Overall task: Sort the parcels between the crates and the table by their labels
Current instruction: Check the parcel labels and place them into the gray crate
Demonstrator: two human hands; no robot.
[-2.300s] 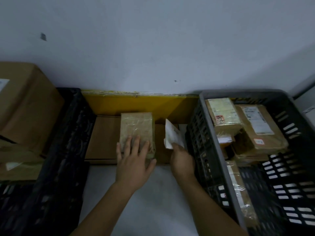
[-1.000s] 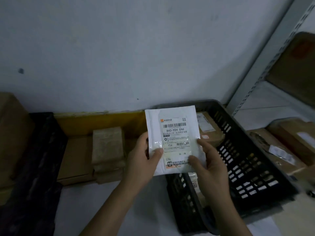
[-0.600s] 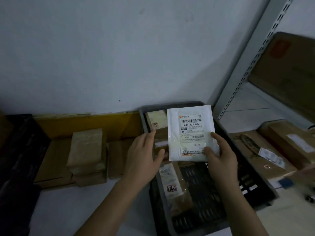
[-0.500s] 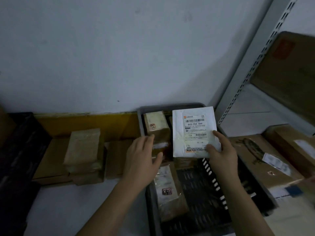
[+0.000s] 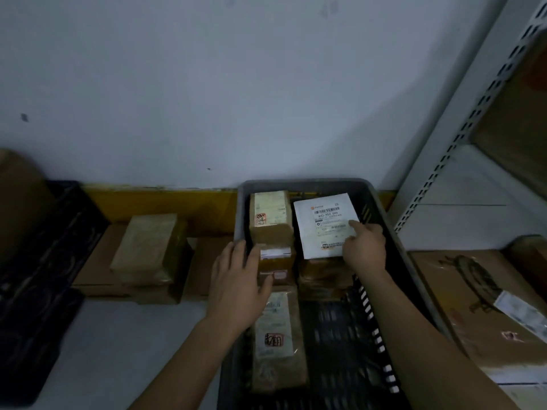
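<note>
Over the grey crate (image 5: 302,184): right hand (image 5: 365,247) on the white mailer (image 5: 324,223), left hand (image 5: 236,279) at the crate's left wall.

From the head view, both forearms reach forward from the lower edge. Right fingers (image 5: 355,224) lie nearly straight on the mailer's lower right part, thumb at its bottom edge; whether the thumb pinches it I cannot tell. That mailer rests label-up on brown parcels at the crate's far end, just beside a tall taped box (image 5: 270,217). Left fingers are relaxed and spread, holding nothing, over the crate's left rim beside a small labelled parcel (image 5: 276,261). A long stamped parcel (image 5: 276,335) lies nearer along the left wall; dark crate floor shows bare to its right. Left of the crate, on the tabletop (image 5: 112,350), flat cartons (image 5: 94,261) carry a wrapped box (image 5: 148,247). Another black crate (image 5: 38,276) stands at far left.
</note>
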